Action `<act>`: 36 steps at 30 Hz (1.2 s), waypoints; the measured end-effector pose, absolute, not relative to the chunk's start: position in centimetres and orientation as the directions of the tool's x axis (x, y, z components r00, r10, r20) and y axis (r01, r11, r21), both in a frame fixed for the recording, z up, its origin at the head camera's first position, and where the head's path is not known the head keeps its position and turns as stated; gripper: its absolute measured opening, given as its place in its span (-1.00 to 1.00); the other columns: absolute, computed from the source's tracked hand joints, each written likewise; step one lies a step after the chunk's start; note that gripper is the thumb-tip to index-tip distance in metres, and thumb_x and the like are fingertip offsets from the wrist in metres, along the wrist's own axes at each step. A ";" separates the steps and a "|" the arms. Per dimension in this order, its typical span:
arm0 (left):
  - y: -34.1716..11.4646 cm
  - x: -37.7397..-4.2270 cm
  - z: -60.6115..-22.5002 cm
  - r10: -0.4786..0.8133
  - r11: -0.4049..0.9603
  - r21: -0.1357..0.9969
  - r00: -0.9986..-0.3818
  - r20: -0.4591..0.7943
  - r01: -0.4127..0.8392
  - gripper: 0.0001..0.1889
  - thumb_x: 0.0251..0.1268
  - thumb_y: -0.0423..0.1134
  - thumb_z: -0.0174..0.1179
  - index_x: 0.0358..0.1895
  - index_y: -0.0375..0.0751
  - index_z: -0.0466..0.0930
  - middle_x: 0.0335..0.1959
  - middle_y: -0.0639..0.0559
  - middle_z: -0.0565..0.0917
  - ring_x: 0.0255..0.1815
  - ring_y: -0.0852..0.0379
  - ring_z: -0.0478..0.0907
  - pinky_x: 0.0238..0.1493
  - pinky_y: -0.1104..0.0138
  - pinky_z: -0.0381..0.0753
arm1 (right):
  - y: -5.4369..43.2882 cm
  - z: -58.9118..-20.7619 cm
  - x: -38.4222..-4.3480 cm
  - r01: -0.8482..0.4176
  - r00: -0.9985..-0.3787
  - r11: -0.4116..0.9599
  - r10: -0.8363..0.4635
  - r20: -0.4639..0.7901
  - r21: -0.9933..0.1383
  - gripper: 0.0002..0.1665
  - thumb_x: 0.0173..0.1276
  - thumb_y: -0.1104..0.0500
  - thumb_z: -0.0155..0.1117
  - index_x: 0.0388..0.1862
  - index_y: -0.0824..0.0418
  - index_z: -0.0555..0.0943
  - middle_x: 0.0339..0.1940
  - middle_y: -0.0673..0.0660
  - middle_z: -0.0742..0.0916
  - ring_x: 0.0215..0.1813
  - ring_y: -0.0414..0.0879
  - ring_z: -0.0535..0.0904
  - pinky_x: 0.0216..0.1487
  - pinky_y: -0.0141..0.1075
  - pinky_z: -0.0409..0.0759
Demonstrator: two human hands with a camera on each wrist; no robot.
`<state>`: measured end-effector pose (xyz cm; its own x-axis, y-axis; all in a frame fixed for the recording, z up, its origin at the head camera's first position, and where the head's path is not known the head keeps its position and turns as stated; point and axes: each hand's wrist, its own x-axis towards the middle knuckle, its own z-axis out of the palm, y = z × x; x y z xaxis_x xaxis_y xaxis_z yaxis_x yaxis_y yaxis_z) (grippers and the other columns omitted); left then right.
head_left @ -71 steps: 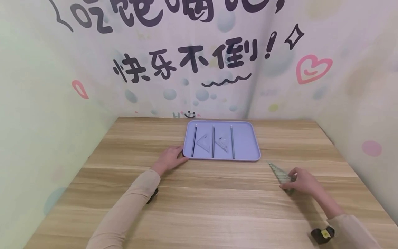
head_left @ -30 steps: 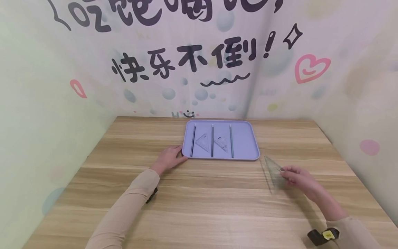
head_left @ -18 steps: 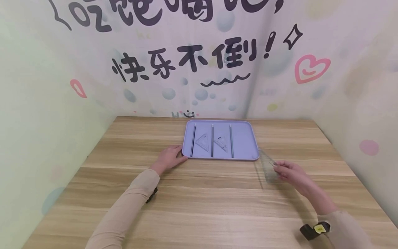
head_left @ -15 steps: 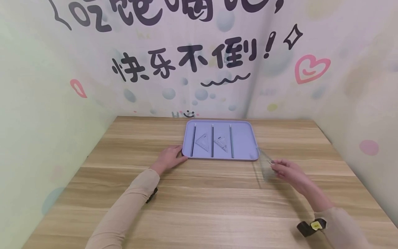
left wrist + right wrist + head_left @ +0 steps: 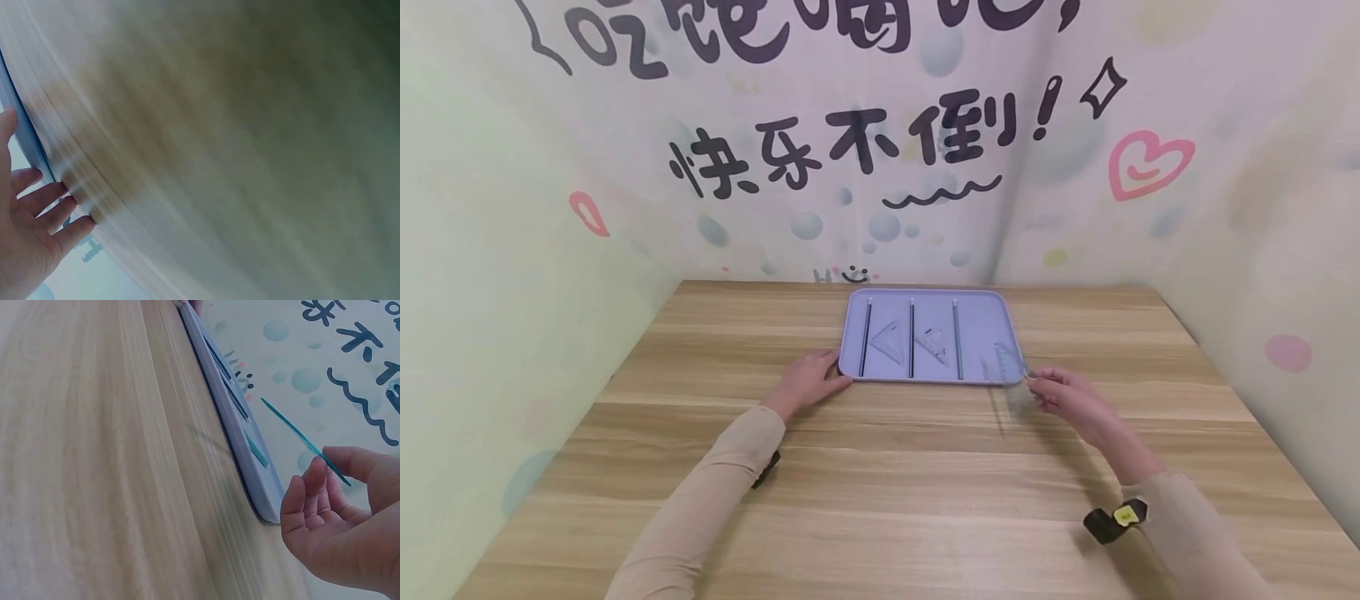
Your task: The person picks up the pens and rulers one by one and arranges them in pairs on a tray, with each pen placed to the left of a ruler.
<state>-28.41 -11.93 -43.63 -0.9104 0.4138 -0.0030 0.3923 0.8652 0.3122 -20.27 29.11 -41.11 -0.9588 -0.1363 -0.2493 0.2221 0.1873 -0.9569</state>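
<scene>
A purple tray (image 5: 985, 317) lies at the back of the table. My left hand (image 5: 808, 383) touches its front left corner with loosely straight fingers, as the left wrist view also shows. Between thumb and fingertips, my right hand (image 5: 1067, 402) pinches a clear greenish set square (image 5: 1006, 360), held above the tray's front right corner. The right wrist view shows this set square (image 5: 297, 434) edge-on and raised off the tray. Inside the tray stand three parallel pencils: a dark one (image 5: 866, 337), another dark one (image 5: 912, 337) and a greenish one (image 5: 957, 337).
Two clear set squares, a left one (image 5: 889, 342) and a right one (image 5: 933, 343), lie in the gaps between the pencils. The wooden table (image 5: 895, 500) extends in front of the tray. A printed curtain (image 5: 760, 233) hangs right behind the table.
My right hand has carried the set square from the table on the right, leftward and away from me, to over the tray's right corner. The left hand stays at the tray.
</scene>
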 end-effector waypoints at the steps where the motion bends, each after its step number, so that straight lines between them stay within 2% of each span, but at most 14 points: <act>1: -11.9 -28.5 -43.7 0.413 0.866 0.311 -0.911 -0.004 0.392 -0.33 0.34 0.09 0.08 0.37 -0.28 0.30 0.32 -0.29 0.42 0.34 -0.22 0.35 0.39 0.01 0.33 | 29.0 -41.2 -20.4 0.222 -0.959 0.189 -0.134 -0.249 -0.957 -0.68 0.45 0.17 0.07 0.05 0.34 0.34 -0.34 -0.17 0.55 -0.32 -0.34 0.49 -0.19 -0.48 0.59; 8: -12.0 -28.7 -43.9 0.425 0.863 0.299 -0.905 0.006 0.407 -0.32 0.34 0.10 0.09 0.36 -0.30 0.30 0.31 -0.29 0.43 0.34 -0.22 0.36 0.38 0.01 0.33 | 28.6 -41.3 -21.1 0.229 -0.959 0.168 -0.127 -0.252 -0.959 -0.71 0.45 0.19 0.06 0.02 0.34 0.34 -0.38 -0.18 0.53 -0.35 -0.35 0.47 -0.25 -0.49 0.55; 15: -12.1 -28.7 -43.8 0.427 0.864 0.291 -0.904 0.006 0.410 -0.33 0.34 0.08 0.09 0.35 -0.33 0.31 0.30 -0.30 0.43 0.33 -0.23 0.36 0.37 0.00 0.34 | 28.1 -41.1 -21.9 0.235 -0.960 0.178 -0.110 -0.257 -0.955 -0.43 0.47 0.18 0.03 0.27 0.54 0.19 -0.37 -0.18 0.52 -0.37 -0.36 0.47 -0.24 -0.50 0.56; 21: -12.0 -28.6 -43.7 0.426 0.865 0.291 -0.905 0.007 0.409 -0.33 0.33 0.08 0.10 0.35 -0.33 0.32 0.30 -0.30 0.44 0.33 -0.22 0.37 0.37 0.01 0.35 | 27.9 -41.2 -22.5 0.237 -0.963 0.190 -0.081 -0.256 -0.953 -0.53 0.46 0.18 0.05 0.18 0.48 0.27 -0.41 -0.18 0.53 -0.39 -0.36 0.47 -0.28 -0.51 0.57; 29: -12.0 -28.7 -43.9 0.424 0.865 0.294 -0.906 0.002 0.406 -0.31 0.33 0.10 0.09 0.36 -0.33 0.30 0.30 -0.29 0.44 0.33 -0.22 0.36 0.38 0.02 0.34 | 27.6 -41.6 -23.1 0.245 -0.964 0.201 -0.055 -0.261 -0.948 -0.49 0.44 0.19 0.07 0.20 0.52 0.27 -0.41 -0.16 0.53 -0.41 -0.36 0.48 -0.29 -0.52 0.56; 36: -11.9 -28.7 -44.0 0.424 0.863 0.301 -0.906 0.005 0.406 -0.31 0.34 0.09 0.09 0.36 -0.33 0.29 0.31 -0.30 0.43 0.34 -0.22 0.35 0.38 0.01 0.33 | 27.3 -41.5 -23.4 0.242 -0.965 0.188 -0.058 -0.257 -0.952 -0.67 0.44 0.22 0.06 0.05 0.42 0.35 -0.41 -0.14 0.50 -0.41 -0.37 0.45 -0.28 -0.51 0.57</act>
